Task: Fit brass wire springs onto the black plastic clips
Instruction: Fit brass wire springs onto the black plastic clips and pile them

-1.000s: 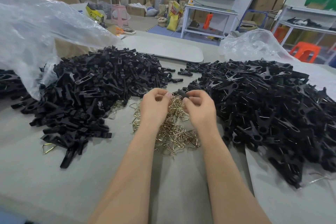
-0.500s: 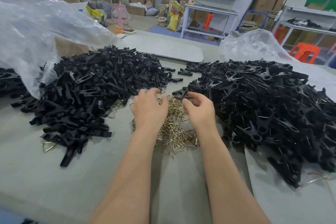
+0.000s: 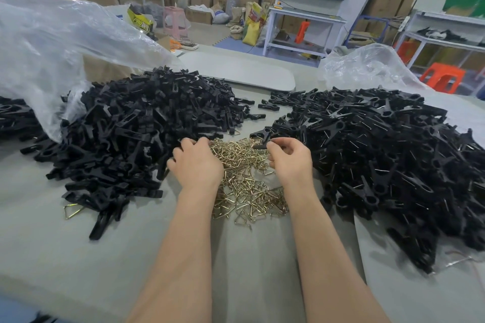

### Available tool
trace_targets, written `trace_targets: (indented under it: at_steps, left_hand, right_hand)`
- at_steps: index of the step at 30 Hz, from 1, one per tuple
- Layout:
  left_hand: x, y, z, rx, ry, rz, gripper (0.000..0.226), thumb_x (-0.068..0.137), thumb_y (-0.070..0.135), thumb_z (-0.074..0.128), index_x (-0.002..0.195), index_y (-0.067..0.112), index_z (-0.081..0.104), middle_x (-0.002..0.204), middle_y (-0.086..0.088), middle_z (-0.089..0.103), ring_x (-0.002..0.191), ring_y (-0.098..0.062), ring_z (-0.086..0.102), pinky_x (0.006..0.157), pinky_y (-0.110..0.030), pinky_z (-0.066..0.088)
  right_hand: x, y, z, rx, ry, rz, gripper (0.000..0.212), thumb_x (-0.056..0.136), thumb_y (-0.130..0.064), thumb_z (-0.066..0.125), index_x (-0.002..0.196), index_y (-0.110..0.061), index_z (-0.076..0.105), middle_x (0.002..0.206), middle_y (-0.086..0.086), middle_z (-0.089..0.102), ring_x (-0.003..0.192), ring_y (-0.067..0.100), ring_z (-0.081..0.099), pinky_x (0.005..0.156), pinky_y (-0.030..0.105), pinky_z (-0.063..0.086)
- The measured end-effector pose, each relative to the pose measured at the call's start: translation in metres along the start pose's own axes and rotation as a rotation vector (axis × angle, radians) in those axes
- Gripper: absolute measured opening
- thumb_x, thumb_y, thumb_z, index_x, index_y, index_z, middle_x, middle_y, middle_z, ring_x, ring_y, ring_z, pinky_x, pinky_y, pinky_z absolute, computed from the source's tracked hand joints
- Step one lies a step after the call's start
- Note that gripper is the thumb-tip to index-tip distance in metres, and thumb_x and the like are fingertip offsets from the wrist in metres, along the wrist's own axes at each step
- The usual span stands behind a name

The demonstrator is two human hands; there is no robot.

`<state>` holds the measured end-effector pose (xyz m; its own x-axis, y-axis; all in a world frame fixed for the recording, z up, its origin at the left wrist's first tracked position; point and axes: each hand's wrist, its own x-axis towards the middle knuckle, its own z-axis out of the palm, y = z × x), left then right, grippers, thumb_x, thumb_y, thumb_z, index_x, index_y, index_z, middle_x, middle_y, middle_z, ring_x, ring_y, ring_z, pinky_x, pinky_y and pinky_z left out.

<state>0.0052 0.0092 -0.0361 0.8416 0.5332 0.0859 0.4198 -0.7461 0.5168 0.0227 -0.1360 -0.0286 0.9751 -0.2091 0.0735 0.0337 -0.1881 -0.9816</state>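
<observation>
A heap of triangular brass wire springs (image 3: 246, 189) lies on the grey table between my forearms. A big pile of loose black clip parts (image 3: 136, 134) spreads on the left; a pile of black clips with wire on them (image 3: 388, 155) fills the right. My left hand (image 3: 195, 162) reaches, palm down, into the near edge of the left pile, fingers spread among the parts. My right hand (image 3: 290, 158) pinches a black clip (image 3: 265, 139) between thumb and fingers, just above the far end of the springs.
Clear plastic bags bulge at the far left (image 3: 52, 42) and far right (image 3: 367, 68). A single spring (image 3: 72, 210) lies by the left pile's near edge. A grey board (image 3: 241, 73) lies beyond the piles. Shelving, cardboard boxes and stools stand behind the table (image 3: 236, 270).
My left hand has left the right hand and moved left into the edge of the loose clip pile. My right hand stays over the springs, still holding a black clip.
</observation>
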Motion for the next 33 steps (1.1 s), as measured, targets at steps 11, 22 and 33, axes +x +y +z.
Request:
trace_targets:
  at_steps: [11, 22, 33]
  left_hand:
    - [-0.008, 0.023, -0.009, -0.778, 0.106, 0.239, 0.015, 0.092, 0.015, 0.057, 0.098, 0.029, 0.055, 0.090, 0.012, 0.062, 0.078, 0.004, 0.057, 0.071, -0.014, 0.044]
    - [-0.017, 0.035, -0.003, -0.945, -0.284, 0.359, 0.029, 0.090, 0.008, 0.061, 0.096, 0.036, 0.062, 0.084, 0.024, 0.063, 0.076, 0.004, 0.063, 0.073, -0.011, 0.050]
    - [-0.015, 0.035, 0.001, -1.002, -0.312, 0.223, 0.025, 0.091, 0.009, 0.060, 0.113, 0.019, 0.061, 0.093, 0.000, 0.066, 0.090, -0.012, 0.063, 0.091, -0.031, 0.050]
  right_hand:
    - [-0.003, -0.006, 0.003, 0.016, -0.078, -0.067, 0.027, 0.086, -0.010, 0.060, 0.111, -0.020, 0.060, 0.101, 0.001, 0.062, 0.100, 0.026, 0.064, 0.093, 0.043, 0.051]
    - [-0.004, -0.009, 0.003, 0.083, -0.024, -0.148, 0.014, 0.087, -0.012, 0.066, 0.101, -0.013, 0.065, 0.096, 0.002, 0.069, 0.096, 0.017, 0.066, 0.092, 0.040, 0.053]
    - [-0.003, -0.009, 0.003, -0.007, -0.079, -0.159, 0.030, 0.091, -0.008, 0.059, 0.121, -0.008, 0.062, 0.108, 0.005, 0.068, 0.105, 0.019, 0.063, 0.098, 0.044, 0.048]
